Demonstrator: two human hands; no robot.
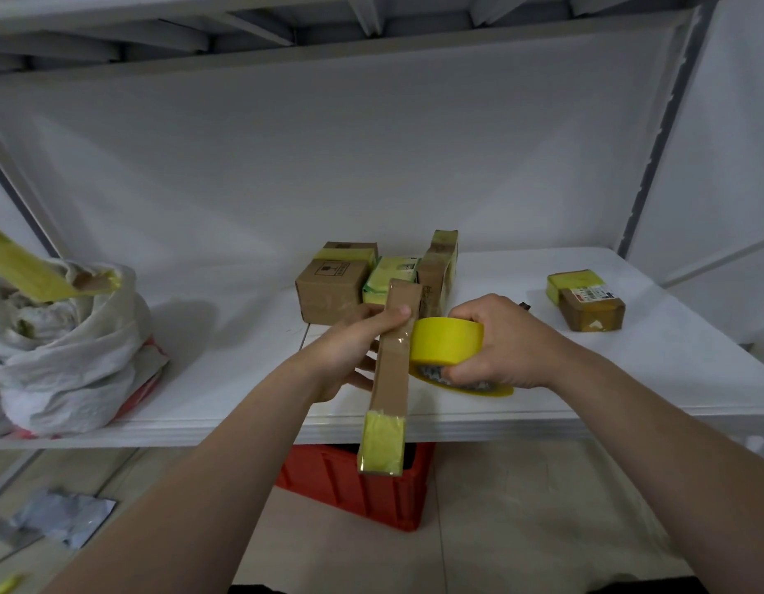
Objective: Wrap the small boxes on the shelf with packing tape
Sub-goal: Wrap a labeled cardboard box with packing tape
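My left hand [350, 349] grips a long, thin cardboard box [391, 370] held on edge over the front of the white shelf [650, 370]; its near end is bound in yellow tape. My right hand [506, 342] holds a yellow packing tape roll [446, 340] pressed against the box's right side. Behind them on the shelf stand a brown carton [333, 289], a green-and-yellow taped box [391, 274] and an upright taped box [440, 267]. A flat taped box with a label [585, 300] lies to the right.
A white sack [67, 349] stuffed with scraps sits at the shelf's left end, with a yellow-taped piece [33, 272] sticking out of it. A red plastic crate [367, 486] stands on the floor under the shelf. A silvery bag [63, 516] lies on the floor at the left.
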